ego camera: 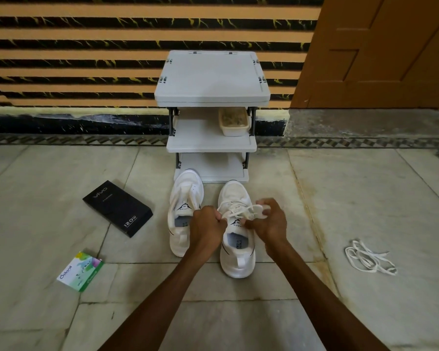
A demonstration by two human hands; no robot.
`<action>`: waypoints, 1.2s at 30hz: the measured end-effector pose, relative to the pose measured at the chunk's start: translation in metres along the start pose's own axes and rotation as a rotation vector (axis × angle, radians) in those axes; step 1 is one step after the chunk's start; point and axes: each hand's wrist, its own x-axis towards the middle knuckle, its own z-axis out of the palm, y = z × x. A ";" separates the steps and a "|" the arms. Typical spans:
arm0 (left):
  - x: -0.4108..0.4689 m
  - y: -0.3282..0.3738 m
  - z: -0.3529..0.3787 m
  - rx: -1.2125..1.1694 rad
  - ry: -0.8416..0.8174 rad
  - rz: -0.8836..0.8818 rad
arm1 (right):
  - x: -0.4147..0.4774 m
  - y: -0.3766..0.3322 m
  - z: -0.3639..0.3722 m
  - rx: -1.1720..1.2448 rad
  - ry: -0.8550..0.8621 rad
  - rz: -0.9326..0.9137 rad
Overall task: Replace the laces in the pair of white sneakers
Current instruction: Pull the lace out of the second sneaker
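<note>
1. head view, writing: a black box [117,208] lies flat on the floor at about ten o'clock of the shoes. it is printed "vivo" at its far end and "120w" at its near end. a green and white box [80,271] at about eight o'clock reads "odonil". each sneaker tongue carries a small dark logo with lettering that seems to say "speed", though it is too small to be sure.
2. head view, room: the floor [340,198] is pale stone slabs with thin joints and a dark patterned border along the wall. the wall [86,46] is banded in orange and black with yellow veins. a brown wooden door [380,51] stands at two o'clock. a grey three-tier shelf rack [212,79] stands against the wall at twelve o'clock, with a pale tub [234,121] on the right of its middle shelf.
3. head view, task: the left sneaker [185,196] and the right sneaker [237,262] stand side by side with their toes toward the rack, just before its bottom shelf.
4. a white lace [235,207] crosses the right sneaker's eyelets.
5. the left hand [205,229], fingers curled tight, grips that lace at the shoe's nine o'clock edge.
6. the right hand [269,221], fingers curled, pinches it at the three o'clock edge.
7. a loose lace [369,259] lies tangled on the floor at three o'clock, well apart from both hands.
</note>
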 end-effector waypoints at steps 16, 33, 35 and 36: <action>-0.001 0.002 -0.001 0.035 -0.024 0.041 | -0.008 0.001 0.022 -0.989 -0.139 -0.651; -0.004 0.004 -0.003 0.001 -0.011 0.028 | 0.011 0.003 -0.011 0.939 -0.145 0.435; -0.003 0.003 -0.003 0.001 -0.014 0.027 | 0.012 0.004 -0.010 0.567 -0.145 0.197; -0.003 0.004 -0.002 0.010 -0.014 0.029 | 0.011 0.004 -0.010 0.390 -0.145 0.063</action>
